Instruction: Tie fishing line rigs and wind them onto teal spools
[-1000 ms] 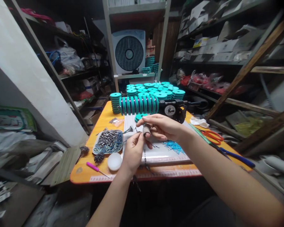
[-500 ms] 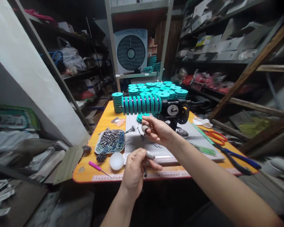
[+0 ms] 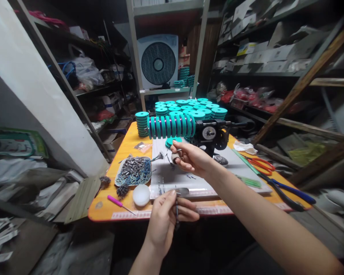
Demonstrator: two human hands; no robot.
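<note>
My left hand (image 3: 166, 214) is in front of the board at the table's near edge. Its thumb presses on the index finger, closed on a thin dark strand (image 3: 177, 212) that dangles over the other fingers. A pale cover wraps that index fingertip. Higher up, my right hand (image 3: 192, 158) is closed in a pinch, a pale cover on one finger; anything between its fingertips is too small to make out. Just behind it, teal ringed spools (image 3: 171, 128) sit side by side on a horizontal shaft of a black machine (image 3: 209, 133) with a round dial.
A white tray (image 3: 119, 179) of grey metal pieces and blue bits stands left, near a white round bowl (image 3: 141, 195) and a pink-handled needle tool (image 3: 114, 200). Orange-handled scissors (image 3: 260, 165) and blue-handled pliers (image 3: 292, 193) lie right. Teal spool stacks (image 3: 197, 114) fill the back.
My left hand has lowered slightly and its fingers have spread, showing more of the dangling strand. The right hand has shifted only a little.
</note>
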